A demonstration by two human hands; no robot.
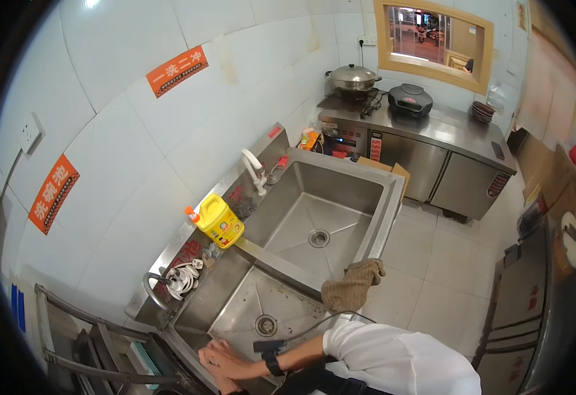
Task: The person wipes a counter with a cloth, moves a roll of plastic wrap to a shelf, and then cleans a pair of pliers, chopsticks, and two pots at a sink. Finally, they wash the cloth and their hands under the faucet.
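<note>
My right hand [227, 362], with a black band on its wrist, is at the front left edge of the nearer sink basin [242, 289]. Its fingers are curled together; whatever is in them is hidden. Just beneath it and touching it is my left hand [225, 384], mostly covered, so its fingers do not show. A dark flat object with a cord [269, 345] lies beside my right forearm over the basin. Dark bits of debris are scattered around that basin's drain [265, 324].
A yellow jug [221, 222] with an orange pump stands behind the basins. A brown cloth [352, 284] hangs over the sink's front edge. To the left is a metal rack [90, 313]. A steel counter [443, 135] at the back holds a lidded pot [354, 78] and a black appliance [410, 100].
</note>
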